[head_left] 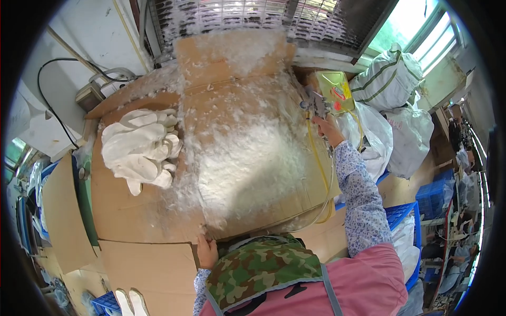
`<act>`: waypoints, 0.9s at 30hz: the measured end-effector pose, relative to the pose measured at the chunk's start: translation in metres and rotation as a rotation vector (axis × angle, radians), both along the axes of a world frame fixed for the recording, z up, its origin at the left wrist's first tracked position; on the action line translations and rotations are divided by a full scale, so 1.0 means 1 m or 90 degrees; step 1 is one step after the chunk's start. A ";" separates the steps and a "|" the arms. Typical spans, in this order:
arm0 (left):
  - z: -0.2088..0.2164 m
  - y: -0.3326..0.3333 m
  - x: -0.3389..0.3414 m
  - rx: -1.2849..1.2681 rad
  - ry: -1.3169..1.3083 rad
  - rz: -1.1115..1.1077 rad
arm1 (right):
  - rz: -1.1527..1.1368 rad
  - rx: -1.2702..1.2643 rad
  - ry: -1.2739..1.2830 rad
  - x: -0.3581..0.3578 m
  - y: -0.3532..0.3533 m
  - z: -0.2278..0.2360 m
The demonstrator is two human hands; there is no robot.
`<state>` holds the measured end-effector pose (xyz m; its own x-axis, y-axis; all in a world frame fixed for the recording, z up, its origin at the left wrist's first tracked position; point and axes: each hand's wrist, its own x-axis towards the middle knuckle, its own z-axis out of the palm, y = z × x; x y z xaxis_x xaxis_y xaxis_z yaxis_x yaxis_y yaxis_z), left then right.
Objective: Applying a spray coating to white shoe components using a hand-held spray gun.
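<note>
Daylight, bright: glaring window (400, 23) between one and two o'clock; backlit grille (226, 16) at twelve. Soft shadow on the cardboard (300, 204) before me, at centre. Black fisheye rim, bowed edges; shelving (444, 247) at four o'clock indistinct.

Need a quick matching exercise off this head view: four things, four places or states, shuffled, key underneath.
Things
1. Spray gun
2. White insole pile
3. Camouflage apron
4. Left hand

Places or states
A. Worn over pink clothing
B. Bare, by the near edge of the cardboard
C. Held in the right hand
D. Lying to the left of the white fluffy patch

Pairs: 1-C, 2-D, 3-A, 4-B
</note>
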<state>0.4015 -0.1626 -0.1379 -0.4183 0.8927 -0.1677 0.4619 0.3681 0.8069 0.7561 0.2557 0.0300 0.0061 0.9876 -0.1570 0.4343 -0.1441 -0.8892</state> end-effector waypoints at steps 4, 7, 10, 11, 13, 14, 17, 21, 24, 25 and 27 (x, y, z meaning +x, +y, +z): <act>0.003 0.002 0.000 -0.040 -0.024 0.003 | -0.007 -0.001 0.013 0.004 0.004 -0.006; 0.007 0.004 0.000 -0.040 -0.016 -0.005 | -0.017 -0.003 0.035 0.006 0.006 -0.009; 0.011 0.005 0.001 -0.065 -0.060 0.015 | -0.028 -0.006 0.018 0.008 0.008 -0.012; 0.011 0.006 0.001 -0.071 -0.111 0.036 | -0.028 -0.007 0.015 0.009 0.008 -0.014; 0.011 0.006 0.002 -0.066 -0.102 0.047 | -0.028 -0.009 0.013 0.010 0.010 -0.016; 0.011 0.006 0.003 -0.054 -0.104 0.056 | -0.036 -0.005 0.021 0.011 0.011 -0.018; 0.008 0.005 0.004 -0.077 -0.180 0.115 | -0.044 0.002 0.022 0.012 0.013 -0.021; 0.006 0.004 0.005 -0.095 -0.178 0.129 | -0.056 -0.002 -0.001 0.013 0.014 -0.023; 0.005 0.004 0.008 -0.057 -0.205 0.140 | -0.063 0.006 -0.022 0.013 0.014 -0.024; 0.006 0.002 0.010 -0.053 -0.196 0.155 | -0.054 0.003 -0.009 0.013 0.014 -0.025; 0.006 0.002 0.014 -0.051 -0.187 0.169 | -0.044 -0.005 -0.015 0.014 0.016 -0.027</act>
